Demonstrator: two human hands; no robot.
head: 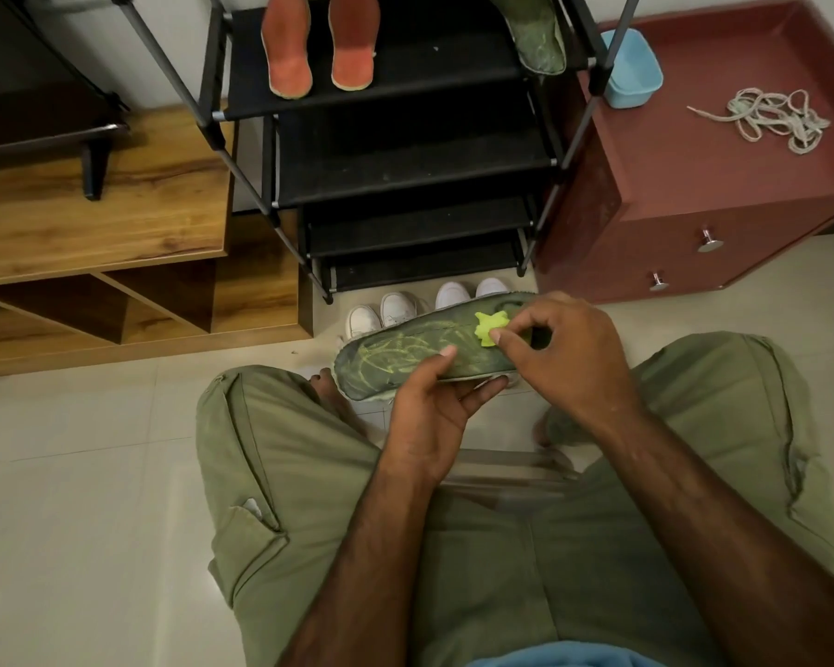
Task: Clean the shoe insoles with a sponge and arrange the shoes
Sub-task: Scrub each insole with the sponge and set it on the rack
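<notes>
Scrubbing in hand, judged about midway. Far beyond the left hand (424,416), on the rack (405,180), orange insoles (287,45) paired, probably finished. Just beyond both hands, on the floor, white shoes (398,308) in a row, not yet shelved. Grips the green insole (400,351) with the left hand, fingers beneath, thumb on top. Pinches the yellow-green sponge (489,327) in the right hand (564,353), pressing it to the insole's end nearest that hand. Beyond the right hand, a second green insole (538,38) on the rack; farther right, blue tub (629,67) and loose laces (771,117) on the cabinet (694,175). Likely left: this insole, refitting, relacing, shelving.
</notes>
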